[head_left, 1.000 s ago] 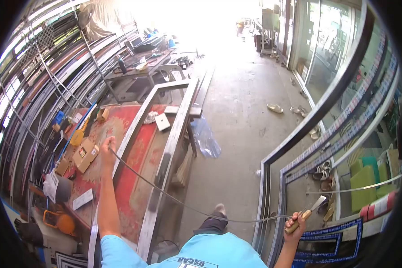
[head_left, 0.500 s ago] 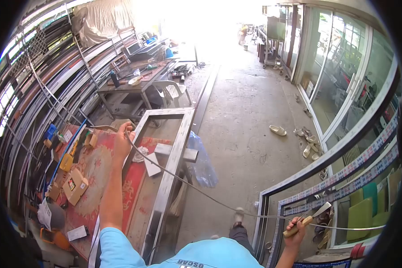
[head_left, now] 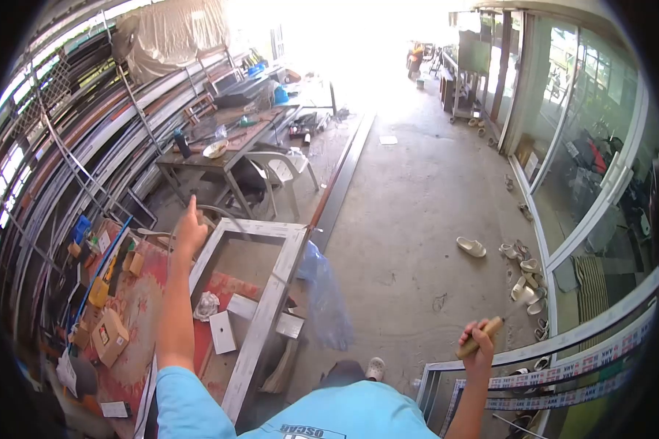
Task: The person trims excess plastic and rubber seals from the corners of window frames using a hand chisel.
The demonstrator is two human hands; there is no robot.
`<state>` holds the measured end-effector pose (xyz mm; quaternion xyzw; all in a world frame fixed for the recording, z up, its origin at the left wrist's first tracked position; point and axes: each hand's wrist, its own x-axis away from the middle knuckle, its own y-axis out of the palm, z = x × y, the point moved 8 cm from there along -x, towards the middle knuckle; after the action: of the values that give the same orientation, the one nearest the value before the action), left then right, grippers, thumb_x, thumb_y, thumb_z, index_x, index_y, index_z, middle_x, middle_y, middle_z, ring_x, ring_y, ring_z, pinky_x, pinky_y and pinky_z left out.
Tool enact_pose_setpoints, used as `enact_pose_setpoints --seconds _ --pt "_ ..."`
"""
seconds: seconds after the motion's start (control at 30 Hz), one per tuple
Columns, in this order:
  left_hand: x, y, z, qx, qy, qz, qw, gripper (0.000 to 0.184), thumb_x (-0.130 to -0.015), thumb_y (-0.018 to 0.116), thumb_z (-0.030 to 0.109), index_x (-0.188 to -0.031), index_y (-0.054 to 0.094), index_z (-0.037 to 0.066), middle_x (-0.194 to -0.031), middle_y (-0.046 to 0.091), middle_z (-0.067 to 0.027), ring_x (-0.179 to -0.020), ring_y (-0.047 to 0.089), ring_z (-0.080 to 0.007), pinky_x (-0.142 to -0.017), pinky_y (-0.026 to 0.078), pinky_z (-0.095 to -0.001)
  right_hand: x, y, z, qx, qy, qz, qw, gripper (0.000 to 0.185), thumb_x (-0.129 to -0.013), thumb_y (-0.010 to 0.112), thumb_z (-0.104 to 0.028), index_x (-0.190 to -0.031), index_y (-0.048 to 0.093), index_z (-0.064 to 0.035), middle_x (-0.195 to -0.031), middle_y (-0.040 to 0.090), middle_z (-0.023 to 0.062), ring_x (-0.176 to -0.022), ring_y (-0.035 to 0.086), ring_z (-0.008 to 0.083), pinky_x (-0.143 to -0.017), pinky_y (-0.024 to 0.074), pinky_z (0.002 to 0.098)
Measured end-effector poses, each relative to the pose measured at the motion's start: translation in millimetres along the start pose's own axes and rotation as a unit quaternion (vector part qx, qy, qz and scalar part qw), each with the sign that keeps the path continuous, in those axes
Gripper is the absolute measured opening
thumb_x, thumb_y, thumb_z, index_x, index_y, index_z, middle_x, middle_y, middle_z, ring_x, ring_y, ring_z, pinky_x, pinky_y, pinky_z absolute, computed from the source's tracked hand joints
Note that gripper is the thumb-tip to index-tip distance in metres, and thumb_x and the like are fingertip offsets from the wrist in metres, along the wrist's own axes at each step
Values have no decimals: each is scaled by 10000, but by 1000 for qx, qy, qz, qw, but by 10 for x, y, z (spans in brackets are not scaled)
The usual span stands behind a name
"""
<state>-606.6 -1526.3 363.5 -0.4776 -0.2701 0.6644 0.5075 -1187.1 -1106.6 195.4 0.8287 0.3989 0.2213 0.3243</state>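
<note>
My left hand [head_left: 190, 233] is raised over the left bench, index finger stretched out and other fingers curled. A thin grey flexible strip [head_left: 228, 218], blurred, bends beside this hand; its far run is hard to follow. My right hand [head_left: 477, 345], at lower right, is closed round the wooden handle of a putty knife [head_left: 482, 338]; its blade is not visible from this angle. Between my hands a pale rectangular window frame [head_left: 265, 311] lies on the bench, reaching past its edge. A white box [head_left: 223, 332] and crumpled white wrapping [head_left: 206, 306] show through its opening.
The bench's red patterned carpet [head_left: 145, 293] carries a cardboard box [head_left: 110, 336] and tools. Clear plastic film [head_left: 325, 296] hangs beside the frame. Taped dark frames [head_left: 564, 369] stand at right, near shoes [head_left: 529, 287] and glass doors. A plastic chair [head_left: 284, 172] stands beyond.
The grey strip stretched between both hands before; now it no longer reaches the right hand. My right hand has risen slightly, and the putty knife has turned. My view has shifted left.
</note>
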Motion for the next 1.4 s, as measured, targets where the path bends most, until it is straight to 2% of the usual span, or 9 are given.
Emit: enact_pose_setpoints --seconds 0.1,0.23,0.43,0.6,0.7,0.87,0.97,1.2,1.4 --pt "118 632 280 -173 18 -394 902 472 -756 674 183 -1194 652 8 -1193 651 -209 -1108 628 -325 -952 489 -386 -512 273 157 28 52 -41 997 153 -818 643 -30 -919 541 -85 -849 593 104 -691 605 196 -612 549 334" --pt "132 777 1392 298 99 -333 889 583 -866 690 165 -1398 488 38 -1282 618 -142 -1100 627 -248 -945 497 -370 -1125 556 355 102 83 -86 988 142 -789 646 -13 -878 552 -71 -777 607 109 -619 613 196 -561 542 329" --pt "14 -241 2622 434 337 -80 832 442 -915 640 152 -1334 556 41 -1191 620 -99 -1041 600 -202 -941 469 -343 -1935 1185 604 95 110 -113 983 162 -780 665 -29 -867 535 -72 -736 595 87 -563 588 164 -486 508 302" --pt "112 -934 2606 721 302 178 598 115 -858 757 274 -936 721 197 -873 514 60 -774 507 -127 -803 427 -305 -2685 1975 738 133 159 -141 968 184 -793 689 -59 -873 524 -72 -729 583 77 -549 572 150 -474 489 291" --pt "21 -1104 2684 630 436 67 639 388 -891 698 215 -1240 630 370 -1144 538 206 -1004 467 -104 -975 352 -396 -2986 2413 868 138 199 -221 945 200 -828 688 -108 -896 502 -76 -717 541 75 -521 527 135 -454 462 282" --pt "-258 -1002 2909 582 490 21 649 311 -952 613 306 -1261 608 347 -1144 598 147 -1024 507 -149 -1007 335 -443 -3206 2878 1104 87 225 -257 936 192 -815 713 -74 -848 525 -58 -710 558 70 -549 556 144 -476 460 286" --pt "-449 -953 2884 654 387 140 635 163 -858 752 157 -750 682 258 -799 477 116 -771 469 -42 -811 399 -274 -3282 2940 1267 106 246 -298 916 177 -826 702 -98 -858 530 -69 -700 539 70 -549 531 141 -484 457 285" --pt "-849 -831 3273 660 378 82 644 197 -953 632 260 -764 660 212 -827 514 105 -899 510 -96 -879 415 -336 -3624 2884 1537 107 301 -271 908 163 -822 693 -78 -861 535 -64 -693 541 66 -549 537 148 -483 450 297" --pt "-947 -176 3443 725 172 -86 662 368 -1042 371 396 -975 591 108 -869 554 -33 -1074 533 -248 -1029 388 -502 -4111 2946 1620 125 311 -305 892 165 -804 679 -92 -804 519 -50 -697 556 87 -533 549 160 -456 416 287"
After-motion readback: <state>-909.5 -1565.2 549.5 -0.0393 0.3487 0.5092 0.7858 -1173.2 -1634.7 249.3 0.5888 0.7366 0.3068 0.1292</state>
